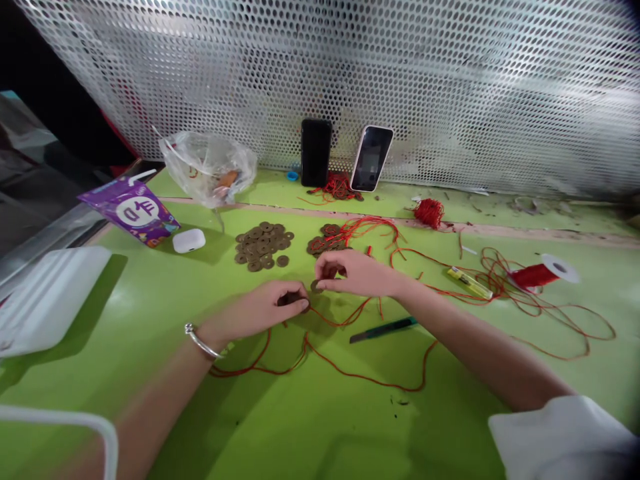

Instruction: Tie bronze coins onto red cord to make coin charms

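Observation:
My left hand [265, 310] is pinched shut on a small brown coin and the red cord [350, 377] that runs under it. My right hand [357, 273] pinches another brown holed coin [316, 286] just right of the left fingertips. The two hands almost touch above the green table [300, 427]. A silver bangle [200, 341] sits on my left wrist. Beyond the hands lie a loose pile of coins [263, 245] and a second pile of coins [327, 241] tangled in red cord.
A green-handled knife [383, 329] lies under my right forearm. A yellow lighter [469, 283], a red cord spool [543, 272], a red cord ball [429, 213], two phones [316, 152] [371, 159], a plastic bag [210, 167], a purple packet [133, 212], an earbud case [189, 241] and a white tray [47, 297] surround them.

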The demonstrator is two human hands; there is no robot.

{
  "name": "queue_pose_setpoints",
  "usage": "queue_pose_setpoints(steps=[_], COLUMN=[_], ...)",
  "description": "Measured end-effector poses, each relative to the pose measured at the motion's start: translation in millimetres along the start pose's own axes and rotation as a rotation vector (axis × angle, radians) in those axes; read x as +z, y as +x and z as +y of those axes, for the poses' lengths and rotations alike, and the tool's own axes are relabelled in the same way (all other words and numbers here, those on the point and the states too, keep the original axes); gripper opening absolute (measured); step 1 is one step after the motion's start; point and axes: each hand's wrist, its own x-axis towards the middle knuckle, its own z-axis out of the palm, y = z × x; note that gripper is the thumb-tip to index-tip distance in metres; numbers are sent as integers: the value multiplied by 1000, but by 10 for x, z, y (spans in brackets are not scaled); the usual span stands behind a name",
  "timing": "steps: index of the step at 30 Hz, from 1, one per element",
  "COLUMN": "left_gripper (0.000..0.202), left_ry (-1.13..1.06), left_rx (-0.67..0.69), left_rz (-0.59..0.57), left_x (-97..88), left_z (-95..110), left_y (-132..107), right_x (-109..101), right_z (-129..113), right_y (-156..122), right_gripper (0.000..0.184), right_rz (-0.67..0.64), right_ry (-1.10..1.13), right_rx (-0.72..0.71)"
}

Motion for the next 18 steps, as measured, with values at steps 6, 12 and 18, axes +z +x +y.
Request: queue_pose_setpoints(steps=[6,12,18], left_gripper=[32,28,28], left_ry=[0,-15,7], left_rx=[-3,3,-1], left_rz=[16,24,11], left_x=[14,13,14], left_z=[-7,5,-17], left_y=[0,-6,-2], right_x=[30,93,125], right_z=[-39,-136,-147], right_y=[-143,-202,-223], right_gripper=[8,19,26], right_rz=[90,169,218], right_ry=[210,327,334], right_rx=[72,102,132])
